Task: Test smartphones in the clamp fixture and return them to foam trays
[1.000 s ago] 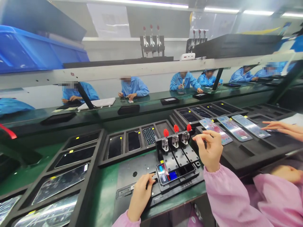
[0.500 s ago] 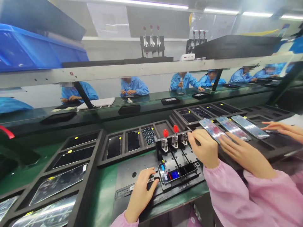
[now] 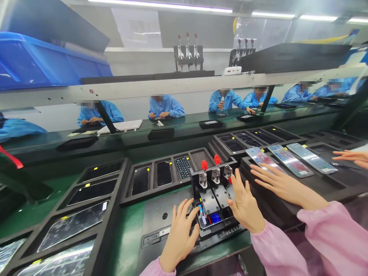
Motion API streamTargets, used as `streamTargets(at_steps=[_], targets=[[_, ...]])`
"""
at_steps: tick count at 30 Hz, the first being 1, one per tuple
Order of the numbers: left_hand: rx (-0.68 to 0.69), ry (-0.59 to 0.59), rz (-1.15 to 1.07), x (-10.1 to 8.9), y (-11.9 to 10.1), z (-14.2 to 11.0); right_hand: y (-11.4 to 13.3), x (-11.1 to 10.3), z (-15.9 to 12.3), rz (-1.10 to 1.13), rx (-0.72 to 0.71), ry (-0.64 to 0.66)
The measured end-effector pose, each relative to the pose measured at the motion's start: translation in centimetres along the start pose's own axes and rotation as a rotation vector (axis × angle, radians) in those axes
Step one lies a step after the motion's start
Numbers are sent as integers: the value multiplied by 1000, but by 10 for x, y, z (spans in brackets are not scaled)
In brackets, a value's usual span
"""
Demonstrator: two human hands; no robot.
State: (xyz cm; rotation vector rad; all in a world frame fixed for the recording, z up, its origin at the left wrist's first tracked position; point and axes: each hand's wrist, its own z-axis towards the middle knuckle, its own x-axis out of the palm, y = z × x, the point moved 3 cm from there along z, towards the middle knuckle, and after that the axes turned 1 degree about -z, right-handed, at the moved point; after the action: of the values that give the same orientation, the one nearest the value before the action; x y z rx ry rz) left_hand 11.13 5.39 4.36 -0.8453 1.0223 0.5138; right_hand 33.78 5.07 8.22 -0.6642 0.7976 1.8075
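Observation:
A black test fixture [image 3: 234, 233] with toggle clamps stands in front of me. A lit smartphone [image 3: 215, 218] lies in it under metal pressure plates [image 3: 209, 203]. Fingers spread, my left hand [image 3: 184, 234] is at the phone's left end; whether the fingertips touch it I cannot tell. My right hand [image 3: 248, 205] is open at the fixture's right side, beside the rightmost clamp [image 3: 228, 172], and covers part of that clamp and the phone's right end. Two red clamp knobs [image 3: 217, 159] point up, while the third is low by my right fingers.
A co-worker's pink-sleeved hand [image 3: 287, 186] reaches in close on my right, near several phones [image 3: 290, 161]. Black foam trays with screens stand left [image 3: 99, 226] and behind the fixture [image 3: 126, 194]. A shelf [image 3: 172, 82] crosses above; people in blue sit beyond.
My right hand has let go of the rightmost clamp and opened, its fingers spreading. My left hand has shifted right, onto or beside the phone's end. The view has moved slightly.

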Motion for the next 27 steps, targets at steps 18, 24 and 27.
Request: streamTargets(at_steps=[18, 24, 27], targets=[[-132, -66, -85, -1, 14, -10, -10, -27, -47, 420, 224, -532], [-91, -107, -205, 2, 22, -10, -18, -18, -68, 378, 442, -518], [-87, -161, -266, 2, 26, -11, -22, -16, -76, 372, 532, -519]])
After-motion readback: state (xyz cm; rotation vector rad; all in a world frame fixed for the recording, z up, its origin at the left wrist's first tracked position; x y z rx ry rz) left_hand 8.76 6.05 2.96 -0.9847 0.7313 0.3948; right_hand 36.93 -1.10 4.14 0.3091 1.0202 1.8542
